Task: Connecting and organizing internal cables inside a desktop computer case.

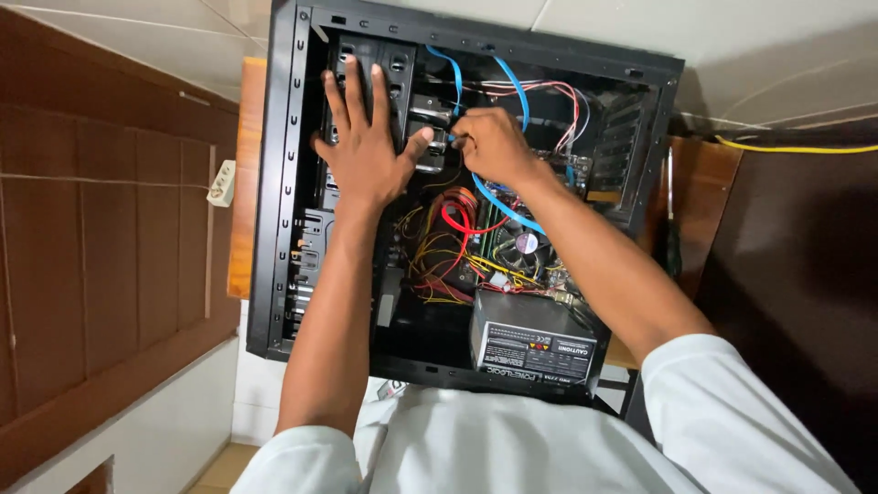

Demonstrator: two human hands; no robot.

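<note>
Wooden table (240, 183) bears the black computer case (283, 183) beside white tiled floor (165, 27).

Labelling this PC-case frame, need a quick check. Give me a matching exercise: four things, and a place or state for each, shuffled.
Things:
1. left hand
2. right hand
3. power supply
4. screwdriver

Places or states:
A. outside the case, on the wooden surface
B. spread flat on the black drive cage
C. near corner of the case, grey box
D. closed around a blue cable

Pairs: 1-B, 2-D, 3-C, 4-A
</note>
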